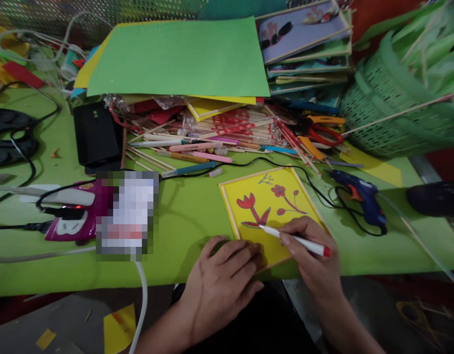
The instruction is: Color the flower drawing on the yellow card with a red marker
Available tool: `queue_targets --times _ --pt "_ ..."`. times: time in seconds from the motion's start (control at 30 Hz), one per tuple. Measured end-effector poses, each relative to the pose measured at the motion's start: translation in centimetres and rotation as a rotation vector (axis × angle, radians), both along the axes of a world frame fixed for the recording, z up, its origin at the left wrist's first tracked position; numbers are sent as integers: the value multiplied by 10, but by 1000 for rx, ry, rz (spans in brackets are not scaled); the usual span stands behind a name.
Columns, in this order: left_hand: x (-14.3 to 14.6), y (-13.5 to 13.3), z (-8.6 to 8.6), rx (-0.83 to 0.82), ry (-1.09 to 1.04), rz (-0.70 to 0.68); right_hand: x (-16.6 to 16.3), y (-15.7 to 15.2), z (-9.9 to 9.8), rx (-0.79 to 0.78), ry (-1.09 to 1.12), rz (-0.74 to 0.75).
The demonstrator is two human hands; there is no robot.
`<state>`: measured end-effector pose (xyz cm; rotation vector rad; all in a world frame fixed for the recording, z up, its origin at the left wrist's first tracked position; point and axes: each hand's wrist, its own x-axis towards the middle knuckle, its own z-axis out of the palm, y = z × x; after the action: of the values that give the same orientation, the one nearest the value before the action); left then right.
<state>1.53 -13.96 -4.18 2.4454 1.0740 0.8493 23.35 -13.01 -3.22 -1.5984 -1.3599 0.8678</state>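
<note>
A red-capped white marker (304, 241) is gripped in my right hand (315, 255), its tip touching a leaf at the foot of a drawn tulip. The drawing is on a yellow card picture (286, 174) with thin wooden sticks along its edges. Red flowers with dark outlines and a small uncoloured sprig show on it. My left hand (223, 280) holds the picture's lower left corner, fingers bent over the card and thumb by the bottom edge. That corner is hidden under the hand.
Markers (197, 146) and wooden sticks lie behind the picture, below green sheets (178, 59) and stacked framed pictures (304, 29). A glue gun (363, 194) and green basket (389, 108) are right. Left stand a purple power strip (70, 228), blurred-out object (127, 216) and black phone (97, 135).
</note>
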Motion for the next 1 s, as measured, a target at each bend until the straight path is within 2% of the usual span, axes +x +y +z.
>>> queue_targets --times 0.2,0.57,0.8,1.0 --pt "1 -2 -2 -3 36 -4 1 0 -2 11 9 -7" --pt "0 0 1 -34 -20 -7 -2 3 3 -4 -6 54" --pt "0 0 0 -21 12 -10 -7 9 11 51 -64 107" --pt "0 0 -1 -7 9 -9 -8 13 9 78 -60 151"
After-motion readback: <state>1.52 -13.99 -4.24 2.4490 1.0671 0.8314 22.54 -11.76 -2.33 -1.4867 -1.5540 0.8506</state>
